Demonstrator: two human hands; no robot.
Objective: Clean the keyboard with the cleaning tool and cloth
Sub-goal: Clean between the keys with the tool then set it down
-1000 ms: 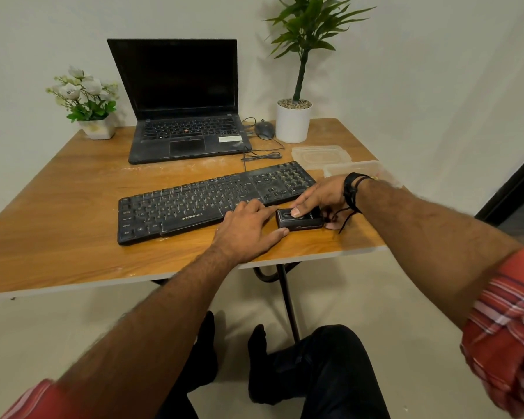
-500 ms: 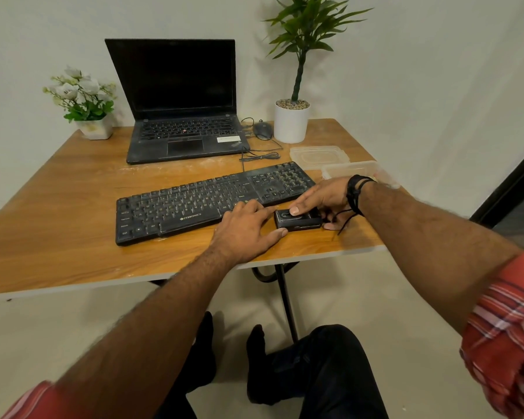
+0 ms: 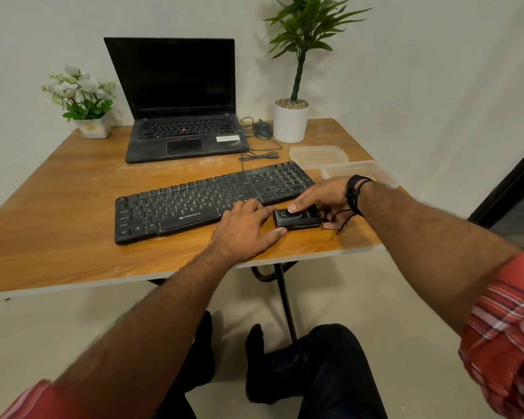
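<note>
Right of frame centre, the right hand (image 3: 321,198) grips the small black cleaning tool (image 3: 297,218), forefinger on top; the left hand (image 3: 245,229) lies flat with fingers straight beside it, touching the one keyboard (image 3: 206,201) at mid-frame. The tool looks light, rigid and smooth, best pinched at its sides. No cloth shows.
</note>
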